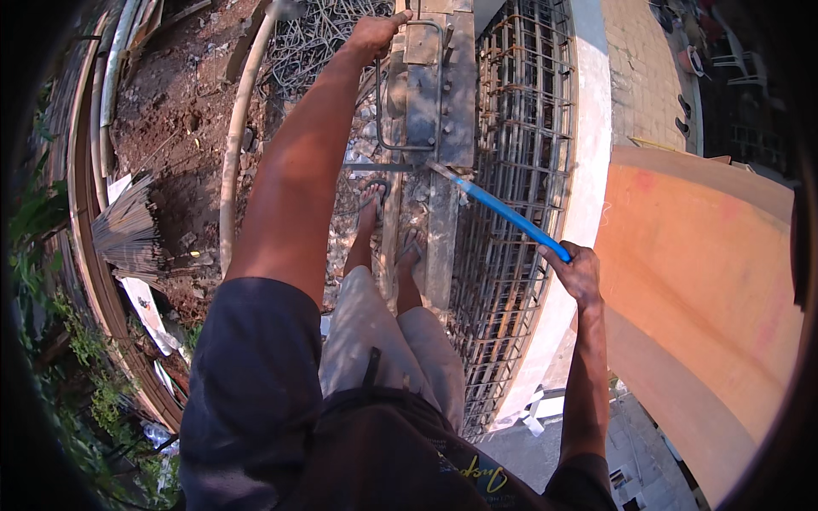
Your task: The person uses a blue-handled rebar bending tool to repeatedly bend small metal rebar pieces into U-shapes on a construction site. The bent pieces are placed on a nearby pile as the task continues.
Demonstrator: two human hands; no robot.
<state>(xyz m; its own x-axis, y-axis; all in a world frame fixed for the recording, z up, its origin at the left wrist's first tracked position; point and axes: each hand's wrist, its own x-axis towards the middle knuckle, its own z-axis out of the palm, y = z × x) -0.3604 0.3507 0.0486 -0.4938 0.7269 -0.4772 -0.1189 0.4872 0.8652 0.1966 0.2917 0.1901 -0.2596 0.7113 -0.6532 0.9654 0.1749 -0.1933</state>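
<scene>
My left hand (377,37) is at the top centre, closed round the far left corner of a bent steel rebar stirrup (439,83); its index finger reaches right. The stirrup lies over a bending bench with a dark metal plate (460,121) and upright pegs. Near the plate's front edge, the stirrup's straight side meets the metal end of a bending lever with a blue handle (511,220). My right hand (578,268) grips the lower right end of that handle. A straight bar (377,167) sticks out leftward beside the lever's head.
Long rebar cages (511,191) stand right of the bench, beside a pale wall top (591,96) and an orange-brown board (696,243). Tangled rebar pieces (307,51) lie beyond my left arm. Wooden planks (441,236) and rubble surround my sandalled feet. A bundle of rods (131,223) lies left.
</scene>
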